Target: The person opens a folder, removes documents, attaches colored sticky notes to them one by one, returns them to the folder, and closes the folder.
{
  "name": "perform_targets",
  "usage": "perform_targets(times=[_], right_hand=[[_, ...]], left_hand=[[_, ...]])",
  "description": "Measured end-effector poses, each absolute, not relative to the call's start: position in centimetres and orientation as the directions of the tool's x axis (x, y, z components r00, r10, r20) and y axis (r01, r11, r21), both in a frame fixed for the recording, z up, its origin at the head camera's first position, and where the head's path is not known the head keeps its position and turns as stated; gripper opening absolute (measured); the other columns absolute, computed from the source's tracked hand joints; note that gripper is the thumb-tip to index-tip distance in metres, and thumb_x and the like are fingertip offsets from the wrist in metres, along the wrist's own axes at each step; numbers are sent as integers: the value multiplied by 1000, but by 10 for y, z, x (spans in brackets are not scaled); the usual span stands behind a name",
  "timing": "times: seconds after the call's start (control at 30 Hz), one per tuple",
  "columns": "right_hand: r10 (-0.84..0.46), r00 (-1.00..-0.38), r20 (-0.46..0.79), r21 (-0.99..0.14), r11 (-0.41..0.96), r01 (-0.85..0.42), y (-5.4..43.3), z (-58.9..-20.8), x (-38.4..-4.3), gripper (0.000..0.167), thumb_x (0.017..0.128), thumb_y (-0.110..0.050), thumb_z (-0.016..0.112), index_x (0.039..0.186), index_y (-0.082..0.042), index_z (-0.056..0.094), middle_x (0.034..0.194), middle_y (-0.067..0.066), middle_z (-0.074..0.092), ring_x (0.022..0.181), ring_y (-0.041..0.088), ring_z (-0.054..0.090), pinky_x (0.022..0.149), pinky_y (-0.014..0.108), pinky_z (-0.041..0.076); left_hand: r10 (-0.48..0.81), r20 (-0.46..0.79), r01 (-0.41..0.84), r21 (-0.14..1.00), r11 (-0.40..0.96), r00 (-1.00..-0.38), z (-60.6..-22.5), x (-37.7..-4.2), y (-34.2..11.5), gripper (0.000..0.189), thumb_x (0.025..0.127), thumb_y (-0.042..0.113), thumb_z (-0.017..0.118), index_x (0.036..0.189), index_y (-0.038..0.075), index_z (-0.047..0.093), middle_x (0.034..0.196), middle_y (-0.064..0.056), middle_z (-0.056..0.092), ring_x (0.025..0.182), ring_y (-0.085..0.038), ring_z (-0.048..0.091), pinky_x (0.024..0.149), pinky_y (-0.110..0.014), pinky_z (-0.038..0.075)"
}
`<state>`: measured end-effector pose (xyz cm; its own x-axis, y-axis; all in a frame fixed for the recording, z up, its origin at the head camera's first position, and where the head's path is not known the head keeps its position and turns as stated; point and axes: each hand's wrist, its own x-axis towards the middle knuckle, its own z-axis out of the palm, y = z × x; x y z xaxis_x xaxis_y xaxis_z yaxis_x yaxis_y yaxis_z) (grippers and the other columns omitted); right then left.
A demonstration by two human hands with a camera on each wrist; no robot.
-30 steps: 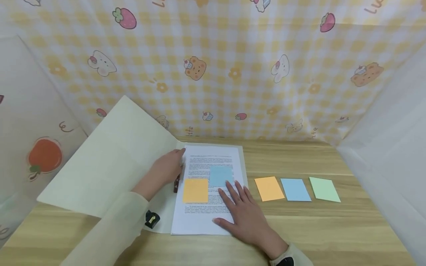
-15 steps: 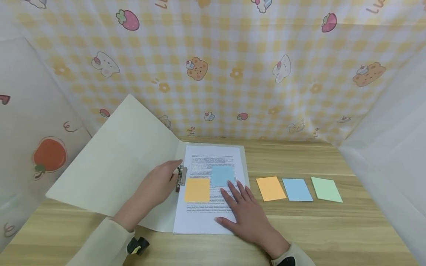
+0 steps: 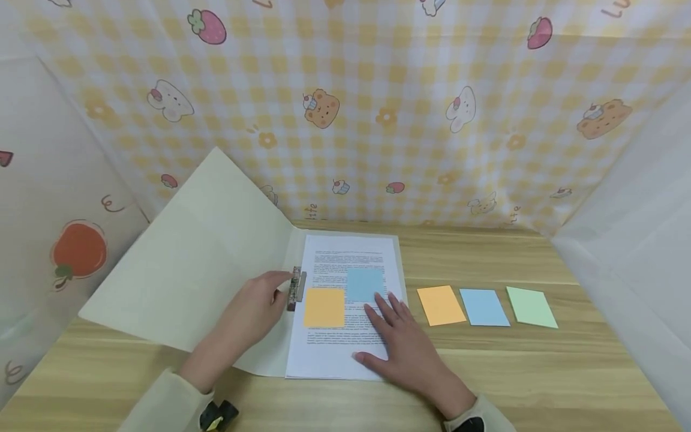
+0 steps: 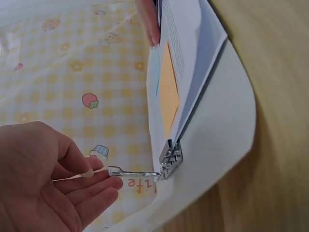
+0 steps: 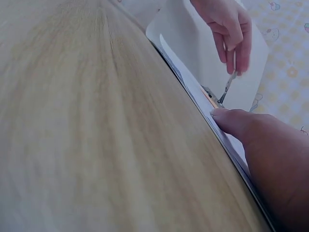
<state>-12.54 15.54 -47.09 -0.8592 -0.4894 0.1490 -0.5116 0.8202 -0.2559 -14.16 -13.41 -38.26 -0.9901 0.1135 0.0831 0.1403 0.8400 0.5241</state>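
An open cream folder lies on the table with a stack of printed sheets on its right side. Along the spine sits a metal lever clip. My left hand pinches the end of the clip's lever between thumb and fingers; the lever stands up from the clip in the left wrist view. Flat on the sheets rests my right hand, fingers spread. An orange sticky note is on the top sheet near the clip, and a blue sticky note lies just above my right fingertips.
To the right of the folder, an orange pad, a blue pad and a green pad lie in a row on the wooden table. The raised folder cover leans toward the patterned cloth behind.
My left hand has come down and left from the sheets' upper left edge, and the clip now shows beside its fingers. My right hand has stayed on the sheets.
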Motion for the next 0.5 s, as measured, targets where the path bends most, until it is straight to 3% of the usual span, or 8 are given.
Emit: perform_targets(times=[0.1,0.2,0.33,0.5], right_hand=[[-492,-857,154,-234,825,-515,155,-470,-125,87,90,-76,51,154,-17,44,165,10,33,156,35,25,125,54,27],[-493,-855,158,-214,829,-517,155,-470,-124,87,90,-75,51,155,-17,43,165,10,33,156,35,25,125,53,27],[-498,-852,163,-206,827,-523,154,-470,-124,86,91,-74,52,155,-17,43,165,10,33,156,35,25,125,53,27],[-502,-849,163,-201,826,-527,154,-470,-124,85,91,-73,52,155,-17,42,165,10,33,156,35,25,125,54,27]], left_hand=[[73,67,98,559,823,-995,-385,-141,-135,38,93,1,56,131,-2,65,124,-18,70,68,-15,55,53,-21,44],[45,37,58,591,804,-998,-387,-140,-136,39,94,4,57,132,-1,65,121,-18,71,67,-14,54,52,-21,44],[20,-17,6,621,784,-1000,-390,-135,-136,40,95,9,58,133,1,65,116,-17,72,55,-12,44,48,-21,39],[46,-40,12,605,796,-998,-396,-127,-135,45,90,10,61,135,3,64,125,-18,71,45,-10,30,42,-22,31]])
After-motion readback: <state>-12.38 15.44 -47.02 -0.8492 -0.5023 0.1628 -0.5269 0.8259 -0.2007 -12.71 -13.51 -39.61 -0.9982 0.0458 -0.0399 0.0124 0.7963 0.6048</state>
